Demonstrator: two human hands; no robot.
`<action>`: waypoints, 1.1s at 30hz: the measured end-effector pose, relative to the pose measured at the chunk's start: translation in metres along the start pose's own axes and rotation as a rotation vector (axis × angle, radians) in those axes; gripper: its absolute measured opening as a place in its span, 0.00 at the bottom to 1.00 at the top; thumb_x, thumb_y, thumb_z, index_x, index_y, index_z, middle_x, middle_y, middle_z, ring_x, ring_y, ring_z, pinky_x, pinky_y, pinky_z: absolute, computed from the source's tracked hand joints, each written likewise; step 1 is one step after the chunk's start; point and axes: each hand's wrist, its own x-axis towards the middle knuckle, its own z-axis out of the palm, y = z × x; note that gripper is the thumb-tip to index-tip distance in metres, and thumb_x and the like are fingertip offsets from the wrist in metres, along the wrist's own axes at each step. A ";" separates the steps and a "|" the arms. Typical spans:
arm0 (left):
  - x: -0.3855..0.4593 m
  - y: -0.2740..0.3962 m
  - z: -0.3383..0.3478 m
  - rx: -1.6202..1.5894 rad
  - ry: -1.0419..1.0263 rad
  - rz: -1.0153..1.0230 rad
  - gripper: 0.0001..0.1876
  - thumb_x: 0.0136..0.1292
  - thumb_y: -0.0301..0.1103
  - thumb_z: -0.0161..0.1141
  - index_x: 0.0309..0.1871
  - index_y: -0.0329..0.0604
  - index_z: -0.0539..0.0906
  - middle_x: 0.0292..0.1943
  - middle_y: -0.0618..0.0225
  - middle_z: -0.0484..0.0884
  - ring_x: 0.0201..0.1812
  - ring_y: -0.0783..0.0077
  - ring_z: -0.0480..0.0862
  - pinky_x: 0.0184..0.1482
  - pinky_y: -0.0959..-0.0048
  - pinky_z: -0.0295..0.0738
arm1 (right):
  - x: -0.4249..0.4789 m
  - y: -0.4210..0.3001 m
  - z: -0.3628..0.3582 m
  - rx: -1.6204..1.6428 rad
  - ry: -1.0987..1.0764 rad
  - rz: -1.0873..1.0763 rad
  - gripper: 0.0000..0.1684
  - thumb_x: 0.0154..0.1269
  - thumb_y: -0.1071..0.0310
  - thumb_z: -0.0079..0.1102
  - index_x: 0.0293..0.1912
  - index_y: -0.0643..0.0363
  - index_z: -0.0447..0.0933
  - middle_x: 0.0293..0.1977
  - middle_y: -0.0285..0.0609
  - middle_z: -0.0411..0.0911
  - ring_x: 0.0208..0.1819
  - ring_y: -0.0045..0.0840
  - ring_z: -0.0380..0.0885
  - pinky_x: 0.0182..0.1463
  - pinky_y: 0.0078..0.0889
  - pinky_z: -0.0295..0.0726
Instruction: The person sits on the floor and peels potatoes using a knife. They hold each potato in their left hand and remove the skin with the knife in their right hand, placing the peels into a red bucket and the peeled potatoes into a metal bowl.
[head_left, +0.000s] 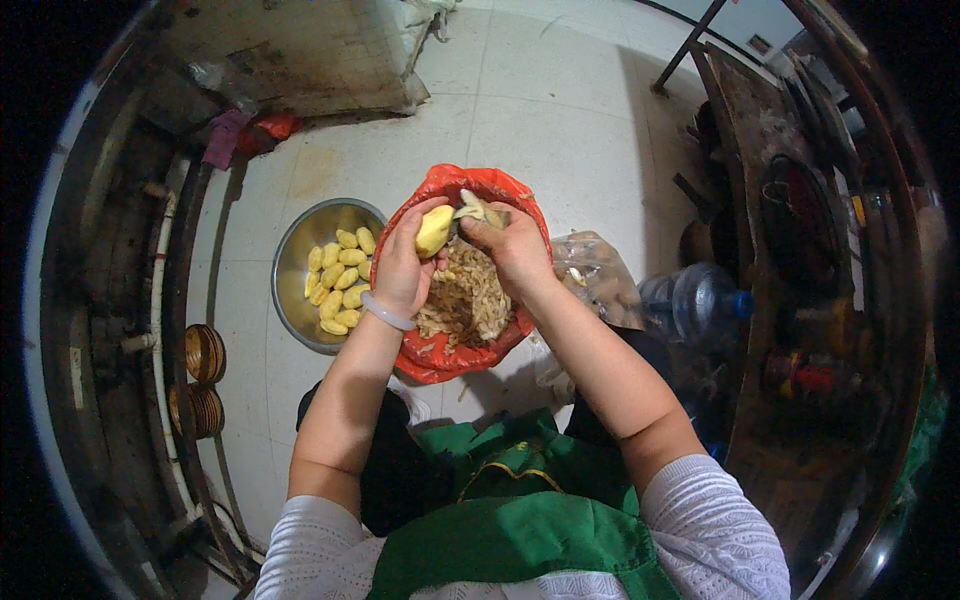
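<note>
My left hand (403, 262) holds a peeled yellow potato (434, 231) over a bin lined with a red plastic bag (442, 366). Close beside the potato, my right hand (517, 240) grips something small with pale strips of peel (472, 206) on it; the fingers hide most of it, and I cannot tell whether it is a peeler. A heap of brownish potato peelings (476, 300) lies inside the bin, below both hands. To the left stands a round stainless steel basin (289, 311) with several peeled potatoes (346, 278) in it, partly covered by the bin's rim.
Right of the bin sits a clear plastic bag (600, 270) with brownish contents, potatoes perhaps. Beyond it a large water bottle with a blue cap (694, 304) lies on its side. A cluttered rack (739, 187) borders the right; a white pipe (159, 300) and stacked woven-looking round items (199, 409) line the left.
</note>
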 end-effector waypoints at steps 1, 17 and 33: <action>-0.001 -0.004 0.007 0.082 0.048 0.032 0.19 0.70 0.41 0.38 0.53 0.39 0.73 0.41 0.67 0.76 0.33 0.78 0.74 0.29 0.79 0.69 | 0.001 0.007 0.000 -0.069 0.019 -0.006 0.14 0.55 0.70 0.64 0.39 0.66 0.74 0.31 0.36 0.77 0.32 0.19 0.74 0.38 0.22 0.73; -0.002 -0.005 0.012 0.445 0.124 0.136 0.20 0.66 0.42 0.40 0.53 0.40 0.74 0.35 0.70 0.76 0.26 0.80 0.71 0.25 0.81 0.66 | 0.006 0.011 -0.012 -0.646 0.019 -0.398 0.10 0.54 0.70 0.62 0.37 0.65 0.76 0.28 0.38 0.77 0.32 0.20 0.75 0.38 0.23 0.73; -0.004 0.007 0.006 0.019 0.006 -0.043 0.18 0.64 0.36 0.41 0.53 0.38 0.73 0.36 0.67 0.75 0.26 0.78 0.71 0.23 0.81 0.65 | 0.002 -0.001 -0.005 -0.056 0.020 -0.099 0.13 0.54 0.77 0.54 0.41 0.71 0.73 0.37 0.45 0.78 0.36 0.23 0.76 0.42 0.23 0.75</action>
